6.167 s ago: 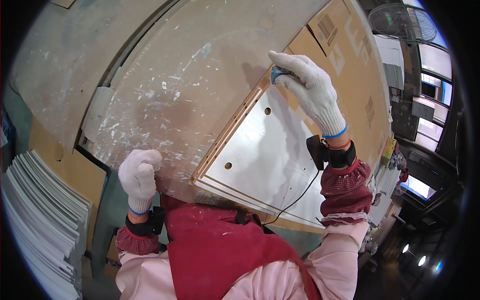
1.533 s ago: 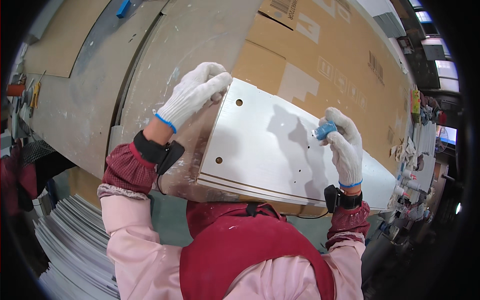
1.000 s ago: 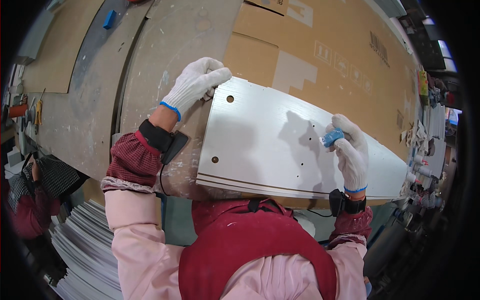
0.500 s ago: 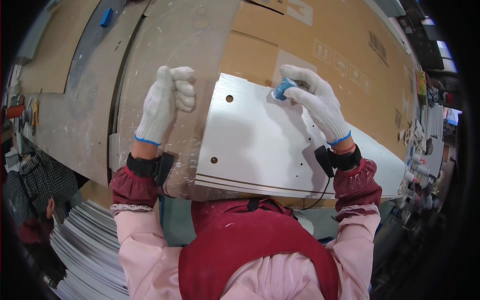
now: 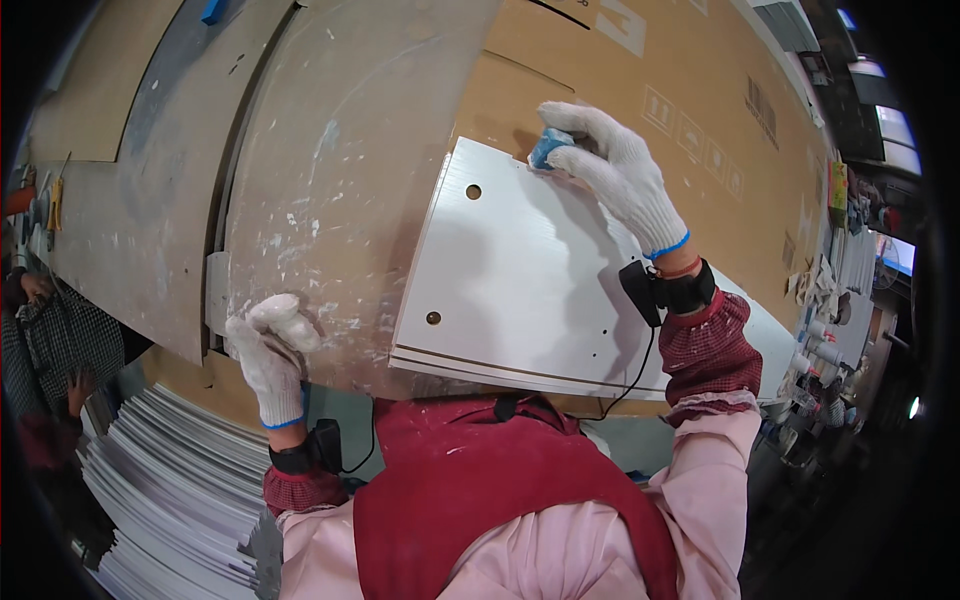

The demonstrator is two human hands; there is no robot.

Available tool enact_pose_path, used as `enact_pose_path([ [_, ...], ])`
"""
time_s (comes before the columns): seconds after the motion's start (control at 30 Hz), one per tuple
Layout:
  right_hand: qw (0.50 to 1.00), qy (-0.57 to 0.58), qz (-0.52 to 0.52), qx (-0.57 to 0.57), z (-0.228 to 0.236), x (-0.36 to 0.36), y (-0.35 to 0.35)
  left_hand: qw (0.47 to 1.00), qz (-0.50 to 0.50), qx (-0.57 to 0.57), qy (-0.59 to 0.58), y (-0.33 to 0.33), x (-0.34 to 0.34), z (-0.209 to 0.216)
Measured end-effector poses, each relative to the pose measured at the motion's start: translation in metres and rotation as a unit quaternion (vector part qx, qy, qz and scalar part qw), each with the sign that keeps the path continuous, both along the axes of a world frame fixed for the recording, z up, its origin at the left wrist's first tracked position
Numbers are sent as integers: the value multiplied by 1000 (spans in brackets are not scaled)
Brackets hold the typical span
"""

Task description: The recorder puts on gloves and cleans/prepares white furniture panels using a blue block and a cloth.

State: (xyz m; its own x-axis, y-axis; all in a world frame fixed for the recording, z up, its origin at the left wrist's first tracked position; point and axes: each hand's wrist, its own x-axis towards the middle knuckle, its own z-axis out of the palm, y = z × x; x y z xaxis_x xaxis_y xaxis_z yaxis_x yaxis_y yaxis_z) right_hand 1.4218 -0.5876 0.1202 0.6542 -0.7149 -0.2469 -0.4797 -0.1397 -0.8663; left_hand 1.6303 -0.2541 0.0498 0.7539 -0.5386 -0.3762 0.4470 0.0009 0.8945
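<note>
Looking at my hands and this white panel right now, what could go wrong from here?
The black cable hanging from the right wrist strap passes over the white panel, so it might snag. Your left hand is off the panel, which could shift under pressure. Your right hand has the blue block at the panel's far edge, where it may slip off.

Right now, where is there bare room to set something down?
The scuffed tabletop has a wide patch between the dark seam and the white panel, beyond the left hand. Brown cardboard lies bare beyond the right hand. It's crowded at the panel's far edge, where that hand holds a blue block.
</note>
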Motion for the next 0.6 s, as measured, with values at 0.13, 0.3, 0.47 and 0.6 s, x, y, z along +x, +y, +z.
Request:
enact_pose_path([
  [0.13,1000,-5,-3,-2,-6,3,2,996,-44,75,-34,20,5,-20],
  [0.3,996,20,29,-78,-11,2,-2,996,-15,87,-34,14,1,-13],
  [0.47,1000,9,-12,4,-10,-2,-3,997,-18,71,-25,16,2,-16],
  [0.6,999,-21,6,-42,-14,-11,-2,998,-6,56,-29,17,1,-20],
])
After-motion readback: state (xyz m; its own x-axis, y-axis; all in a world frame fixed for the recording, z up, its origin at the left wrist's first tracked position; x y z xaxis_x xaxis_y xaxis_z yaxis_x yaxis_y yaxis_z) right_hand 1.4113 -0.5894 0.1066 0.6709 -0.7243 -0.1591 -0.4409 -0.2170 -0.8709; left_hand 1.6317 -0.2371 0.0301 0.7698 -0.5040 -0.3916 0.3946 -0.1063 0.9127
